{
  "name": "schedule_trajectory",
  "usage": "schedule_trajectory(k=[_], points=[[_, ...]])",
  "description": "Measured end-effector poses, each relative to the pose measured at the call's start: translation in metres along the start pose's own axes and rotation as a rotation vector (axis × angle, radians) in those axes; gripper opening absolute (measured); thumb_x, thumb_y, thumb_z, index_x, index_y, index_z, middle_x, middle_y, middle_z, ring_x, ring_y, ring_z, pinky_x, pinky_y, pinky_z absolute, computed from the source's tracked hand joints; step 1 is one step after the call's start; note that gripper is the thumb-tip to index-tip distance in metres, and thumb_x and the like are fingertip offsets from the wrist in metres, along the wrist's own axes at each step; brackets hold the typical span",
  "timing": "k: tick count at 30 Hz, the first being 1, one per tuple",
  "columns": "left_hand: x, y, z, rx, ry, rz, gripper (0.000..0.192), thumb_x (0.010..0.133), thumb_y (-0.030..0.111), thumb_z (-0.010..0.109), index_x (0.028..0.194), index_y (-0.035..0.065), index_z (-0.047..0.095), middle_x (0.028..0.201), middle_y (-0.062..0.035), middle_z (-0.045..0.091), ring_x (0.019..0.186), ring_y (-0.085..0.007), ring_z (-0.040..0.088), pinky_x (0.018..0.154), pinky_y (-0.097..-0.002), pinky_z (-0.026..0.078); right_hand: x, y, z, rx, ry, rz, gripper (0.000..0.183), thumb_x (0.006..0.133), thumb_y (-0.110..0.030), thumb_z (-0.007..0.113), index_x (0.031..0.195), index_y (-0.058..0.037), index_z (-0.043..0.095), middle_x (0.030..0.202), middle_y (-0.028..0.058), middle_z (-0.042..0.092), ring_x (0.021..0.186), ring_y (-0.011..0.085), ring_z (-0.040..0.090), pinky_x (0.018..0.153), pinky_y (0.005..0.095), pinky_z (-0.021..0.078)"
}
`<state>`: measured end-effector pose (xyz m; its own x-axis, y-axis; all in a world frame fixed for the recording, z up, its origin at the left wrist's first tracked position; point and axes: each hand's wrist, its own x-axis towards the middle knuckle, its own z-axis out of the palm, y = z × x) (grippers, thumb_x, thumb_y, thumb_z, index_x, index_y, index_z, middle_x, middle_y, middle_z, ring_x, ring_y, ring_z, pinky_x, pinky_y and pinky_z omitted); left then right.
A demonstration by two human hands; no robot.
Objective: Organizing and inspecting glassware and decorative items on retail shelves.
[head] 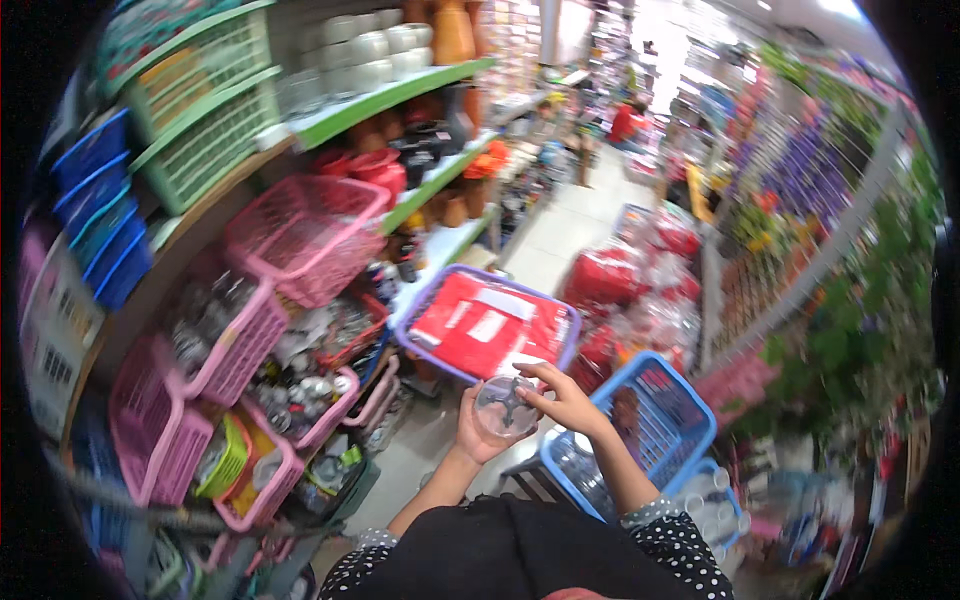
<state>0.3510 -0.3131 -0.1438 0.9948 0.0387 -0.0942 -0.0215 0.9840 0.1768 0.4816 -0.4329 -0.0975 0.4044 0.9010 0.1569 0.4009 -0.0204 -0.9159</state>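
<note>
My left hand [484,431] cups a round clear plastic container [491,412] from below and from its left side. A dark, branching piece [511,409] shows on or inside the container; which of the two I cannot tell. Over the container's right side lies my right hand [559,397], its fingertips touching the dark piece. Just beyond my hands sits a purple plastic basket [405,334] holding red flat packs [450,315] in clear wrapping with white labels.
A blue basket [686,401] with clear plastic items stands close at my right. Pink baskets [232,367] of goods crowd the left below green-edged shelves [397,105]. Red wrapped bundles [607,277] line the tiled aisle [559,225]. Farther off is a person in red [626,124].
</note>
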Motion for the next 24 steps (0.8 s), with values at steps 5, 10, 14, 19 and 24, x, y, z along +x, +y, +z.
schedule_trajectory(k=[5, 10, 14, 19, 24], points=[[-0.082, 0.089, 0.0, 0.116, 0.059, 0.315, 0.068, 0.085, 0.06, 0.042, 0.127, 0.0071, 0.048, 0.118, -0.0152, 0.057, 0.105, -0.036, 0.057, 0.084, -0.0547, 0.048, 0.094, -0.062, 0.069, 0.237, -0.504, 0.066, 0.046, 0.089, -0.022, 0.061, 0.128, -0.0018, 0.049, 0.112, 0.0096, 0.06, 0.089, 0.0127, 0.06, 0.072, 0.0269, 0.0512], [-0.166, 0.167, 0.029, 0.248, 0.042, 0.537, 0.06, 0.09, 0.053, 0.04, 0.131, 0.0091, 0.044, 0.124, -0.0119, 0.055, 0.113, -0.0308, 0.054, 0.098, -0.0473, 0.042, 0.178, -0.109, 0.155, 0.355, -0.733, -0.03, 0.048, 0.085, -0.018, 0.066, 0.127, -0.0029, 0.05, 0.108, 0.0066, 0.063, 0.083, 0.0114, 0.06, 0.067, 0.0244, 0.0516], [-0.233, 0.219, 0.025, 0.513, 0.014, 0.787, 0.054, 0.095, 0.043, 0.036, 0.134, 0.0056, 0.039, 0.124, -0.0138, 0.054, 0.115, -0.0269, 0.053, 0.098, -0.0439, 0.042, 0.231, -0.153, 0.212, 0.312, -0.76, -0.306, 0.049, 0.082, -0.018, 0.069, 0.124, -0.0017, 0.053, 0.089, 0.0015, 0.059, 0.083, 0.0079, 0.055, 0.069, 0.0251, 0.046], [-0.28, 0.271, 0.074, 1.382, 0.761, 1.061, 0.04, 0.094, 0.017, 0.051, 0.131, 0.0046, 0.042, 0.128, -0.0101, 0.049, 0.116, -0.0204, 0.05, 0.095, -0.0358, 0.042, 0.294, -0.188, 0.255, 0.319, -0.66, -0.397, 0.048, 0.081, -0.014, 0.069, 0.125, -0.0008, 0.053, 0.108, 0.0058, 0.062, 0.094, 0.012, 0.056, 0.083, 0.0281, 0.0456], [-0.295, 0.339, 0.107, 2.205, 1.127, 1.274, 0.043, 0.079, 0.017, 0.067, 0.12, 0.0081, 0.056, 0.118, -0.0116, 0.055, 0.115, -0.0284, 0.05, 0.097, -0.038, 0.039, 0.35, -0.206, 0.304, 0.258, -0.556, -0.593, 0.048, 0.08, -0.011, 0.069, 0.123, 0.002, 0.052, 0.111, 0.0131, 0.063, 0.102, 0.0194, 0.06, 0.087, 0.0313, 0.0464]])
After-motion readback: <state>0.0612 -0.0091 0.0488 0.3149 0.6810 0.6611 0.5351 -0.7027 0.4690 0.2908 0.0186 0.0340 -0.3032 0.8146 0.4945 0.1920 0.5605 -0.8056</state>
